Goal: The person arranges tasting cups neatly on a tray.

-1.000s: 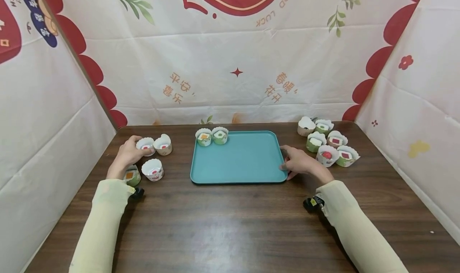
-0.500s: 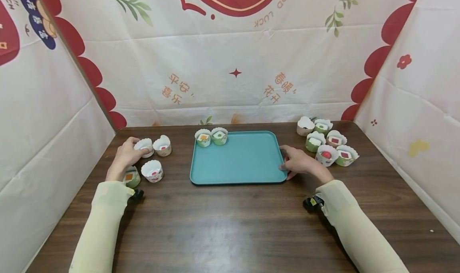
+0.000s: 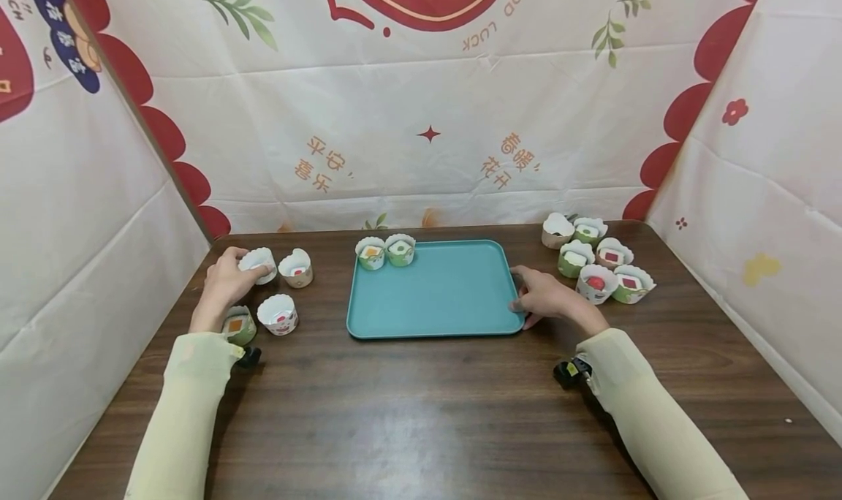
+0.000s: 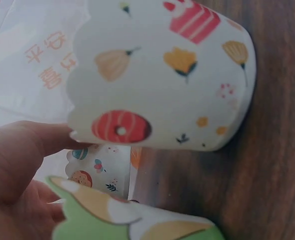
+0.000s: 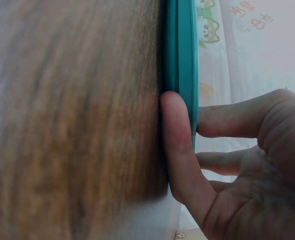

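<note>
My left hand [image 3: 224,282] grips a white paper baking cup [image 3: 260,260] at the table's far left, thumb at its near side. In the left wrist view, part of that cup [image 4: 110,172] shows beyond two nearer cups. Close by stand a white cup with a red item inside [image 3: 297,272], a white patterned cup [image 3: 279,317] and a green cup [image 3: 243,330] partly behind the wrist. My right hand [image 3: 547,295] pinches the right edge of a teal tray [image 3: 434,302]. In the right wrist view its thumb [image 5: 176,122] lies along the tray's side.
Two filled green cups, one with an orange topping [image 3: 370,254] and one with a green topping [image 3: 400,251], stand in the tray's back left corner. Several filled cups, among them one with a red ball [image 3: 596,285], cluster right of the tray. A printed cloth [image 3: 368,120] hangs behind the table.
My left hand has shifted slightly left with its cup, whose inside shows less than before. The right hand keeps its hold on the tray.
</note>
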`<state>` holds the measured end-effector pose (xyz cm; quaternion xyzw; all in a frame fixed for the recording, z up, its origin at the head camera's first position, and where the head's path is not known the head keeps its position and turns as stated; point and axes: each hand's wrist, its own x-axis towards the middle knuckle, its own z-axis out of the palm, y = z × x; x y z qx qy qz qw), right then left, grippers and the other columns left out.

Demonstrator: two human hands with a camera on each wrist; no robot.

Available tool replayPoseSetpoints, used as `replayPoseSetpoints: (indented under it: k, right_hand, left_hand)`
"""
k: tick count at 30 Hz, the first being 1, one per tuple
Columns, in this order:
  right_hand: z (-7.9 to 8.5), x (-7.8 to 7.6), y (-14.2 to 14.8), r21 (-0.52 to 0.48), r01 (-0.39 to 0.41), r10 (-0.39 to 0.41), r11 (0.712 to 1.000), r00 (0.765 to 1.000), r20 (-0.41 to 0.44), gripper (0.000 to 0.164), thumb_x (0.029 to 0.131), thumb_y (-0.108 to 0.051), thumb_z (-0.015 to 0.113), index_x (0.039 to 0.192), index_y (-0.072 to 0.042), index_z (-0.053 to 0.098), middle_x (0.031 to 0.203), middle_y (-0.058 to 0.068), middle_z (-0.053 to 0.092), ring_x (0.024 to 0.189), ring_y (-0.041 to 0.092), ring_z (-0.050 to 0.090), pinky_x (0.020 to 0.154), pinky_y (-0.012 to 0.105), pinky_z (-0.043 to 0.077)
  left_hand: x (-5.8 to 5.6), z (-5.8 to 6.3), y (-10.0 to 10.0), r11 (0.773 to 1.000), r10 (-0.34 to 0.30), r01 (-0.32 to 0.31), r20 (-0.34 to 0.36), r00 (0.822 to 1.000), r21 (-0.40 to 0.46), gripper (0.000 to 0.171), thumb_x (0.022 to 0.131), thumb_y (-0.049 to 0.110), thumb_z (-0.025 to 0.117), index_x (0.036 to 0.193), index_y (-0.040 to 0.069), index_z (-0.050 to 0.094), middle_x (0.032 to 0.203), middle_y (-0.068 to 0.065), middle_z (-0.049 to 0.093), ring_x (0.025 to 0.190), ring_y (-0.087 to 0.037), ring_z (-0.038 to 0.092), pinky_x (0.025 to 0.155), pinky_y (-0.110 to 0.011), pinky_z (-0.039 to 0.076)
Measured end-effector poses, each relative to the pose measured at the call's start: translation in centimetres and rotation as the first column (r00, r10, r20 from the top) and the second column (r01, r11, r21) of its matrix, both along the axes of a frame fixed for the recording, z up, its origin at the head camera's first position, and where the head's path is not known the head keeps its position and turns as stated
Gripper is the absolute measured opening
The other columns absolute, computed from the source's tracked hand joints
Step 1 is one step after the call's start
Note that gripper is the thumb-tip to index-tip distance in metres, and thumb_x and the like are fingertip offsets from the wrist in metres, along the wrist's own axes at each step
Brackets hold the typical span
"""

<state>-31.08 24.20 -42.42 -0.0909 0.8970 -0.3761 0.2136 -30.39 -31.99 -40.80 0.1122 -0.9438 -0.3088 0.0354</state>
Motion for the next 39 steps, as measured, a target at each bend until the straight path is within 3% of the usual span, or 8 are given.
replayPoseSetpoints:
  k: [5,15,23,31,39]
  right_hand:
    - [-0.1,0.0,0.0,0.0,0.003,-0.003,1.0,1.0,0.002,0.082,0.097,-0.002,0.066,0.162,0.003,0.017,0.099,0.021,0.051,0.072,0.023,0.066,0.064,0.038,0.067]
    - [-0.3,0.1,0.0,0.005,0.007,-0.007,1.0,1.0,-0.002,0.081,0.097,-0.002,0.066,0.162,0.003,0.018,0.099,0.021,0.051,0.071,0.023,0.067,0.063,0.038,0.067]
    - [-0.1,0.0,0.0,0.022,0.014,-0.014,1.0,1.0,-0.001,0.08,0.097,-0.002,0.065,0.162,0.002,0.019,0.1,0.021,0.051,0.072,0.024,0.067,0.064,0.037,0.067]
    - [0.0,-0.1,-0.1,0.013,0.003,-0.003,1.0,1.0,0.006,0.081,0.097,-0.002,0.065,0.162,0.004,0.018,0.1,0.022,0.051,0.071,0.024,0.068,0.064,0.038,0.067]
    - [0.2,-0.1,0.2,0.017,-0.033,0.033,0.999,0.999,0.011,0.081,0.098,-0.003,0.065,0.162,0.005,0.017,0.101,0.022,0.051,0.074,0.023,0.065,0.065,0.037,0.067]
  left_hand:
    - [0.2,0.6,0.5,1.0,0.014,-0.014,-0.041,0.999,0.003,0.079,0.096,0.048,0.065,0.149,-0.004,0.04,0.142,-0.033,0.049,0.128,-0.051,0.044,0.096,-0.063,0.043]
    - [0.8,2.1,2.4,1.0,0.026,-0.026,-0.105,0.994,0.003,0.075,0.094,0.048,0.067,0.148,0.001,0.043,0.135,-0.028,0.056,0.12,-0.045,0.052,0.091,-0.058,0.048]
    - [1.3,3.3,3.5,1.0,0.021,-0.017,-0.213,0.977,0.021,0.075,0.093,0.054,0.067,0.146,0.004,0.048,0.135,-0.024,0.059,0.119,-0.043,0.054,0.092,-0.054,0.046]
    - [1.6,3.7,5.2,0.996,0.027,-0.003,-0.267,0.963,0.091,0.08,0.091,0.061,0.068,0.148,0.009,0.048,0.139,-0.02,0.061,0.125,-0.038,0.055,0.094,-0.049,0.045]
    - [2.0,4.3,7.2,0.995,0.006,0.025,-0.315,0.949,0.094,0.074,0.09,0.058,0.071,0.144,0.011,0.051,0.13,-0.017,0.065,0.116,-0.033,0.058,0.087,-0.04,0.043]
